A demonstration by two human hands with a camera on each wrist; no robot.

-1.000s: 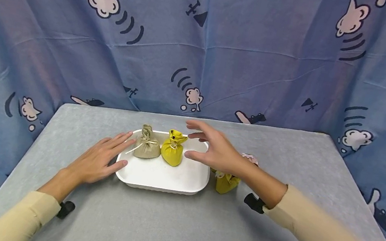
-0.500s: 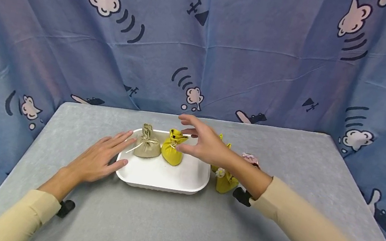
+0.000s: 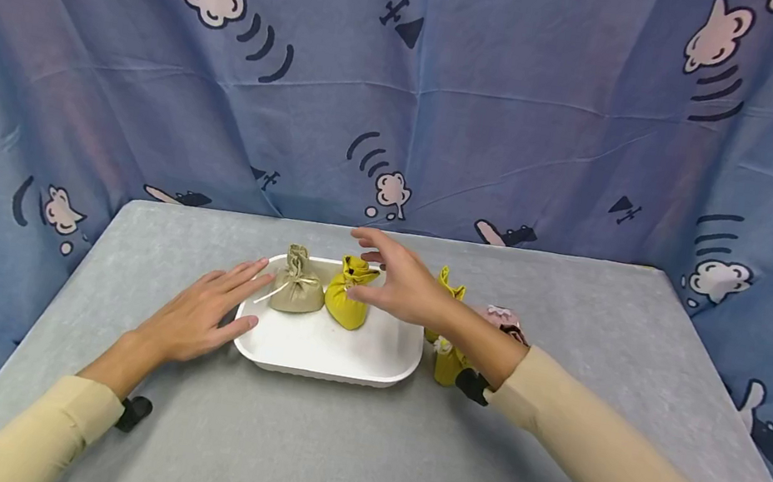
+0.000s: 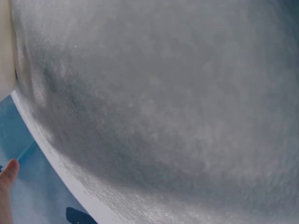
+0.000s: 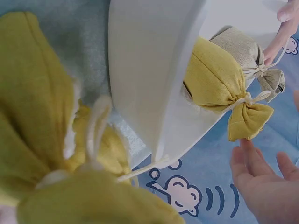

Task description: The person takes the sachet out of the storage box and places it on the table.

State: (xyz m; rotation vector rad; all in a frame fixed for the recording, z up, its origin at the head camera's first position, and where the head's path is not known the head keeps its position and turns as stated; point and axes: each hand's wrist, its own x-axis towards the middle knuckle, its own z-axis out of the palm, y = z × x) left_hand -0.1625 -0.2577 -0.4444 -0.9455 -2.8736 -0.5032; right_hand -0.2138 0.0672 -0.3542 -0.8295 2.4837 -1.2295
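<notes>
A white tray (image 3: 330,357) holds two drawstring pouches: a beige pouch (image 3: 297,296) on the left and a yellow pouch (image 3: 347,311) beside it. My left hand (image 3: 195,320) rests with straight fingers at the tray's left rim, fingertips beside the beige pouch; its thumb (image 4: 8,179) shows in the left wrist view. My right hand (image 3: 404,286) reaches over the tray's right side, thumb and fingers spread apart around the yellow pouch's gathered top. In the right wrist view, the fingertips of that hand come right up to the pouch's frilled end.
Right of the tray, partly under my right forearm, stand more yellow pouches (image 3: 446,364) and a pink pouch (image 3: 500,316). The table (image 3: 323,450) is grey-covered, and a patterned blue curtain (image 3: 496,123) hangs behind it.
My right hand has moved left across the tray until its thumb and fingers are at the yellow pouch's top. My left hand stays at the tray's rim.
</notes>
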